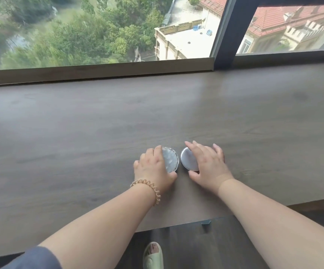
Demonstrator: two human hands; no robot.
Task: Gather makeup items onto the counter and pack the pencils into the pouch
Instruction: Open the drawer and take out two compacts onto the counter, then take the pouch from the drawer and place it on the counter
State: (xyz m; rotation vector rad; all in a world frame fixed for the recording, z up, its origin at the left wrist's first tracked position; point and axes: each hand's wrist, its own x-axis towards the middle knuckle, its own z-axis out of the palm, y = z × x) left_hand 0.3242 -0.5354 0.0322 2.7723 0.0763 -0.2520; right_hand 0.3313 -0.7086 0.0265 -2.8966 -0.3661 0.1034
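Nearest the camera, below the counter's front edge, a foot in a pale green slipper (153, 256) stood on the dark floor, and a blue sleeve (34, 259) covered the upper part of the left arm. A coiled, peach-coloured hair tie (151, 188) ringed the left wrist.

Both forearms reached forward over the grey-brown wooden counter (60, 133). Taking the counter's front edge as the mark, the two hands lay a little way in from it, near the middle of its width, side by side and apart from each other.

The left hand (154, 169) was curled over a round compact with a marbled, silvery lid (171, 160), fingers wrapped round its left rim and thumb at its near edge, gripping it as it lay flat on the counter. The right hand (207, 167) was spread over a second round compact with a plain silver lid (189, 158), fingers fanned across its right part and thumb hooked at its near edge. Whether this compact lay flat or was tipped up slightly could not be told. The two compacts sat just beside each other with a narrow gap between them.

Farther in from the front edge the counter ran to a pale wooden sill (99, 71) under the window (99, 26), whose dark frame post (227, 32) rose at the right. No pencils or pouch showed in view.
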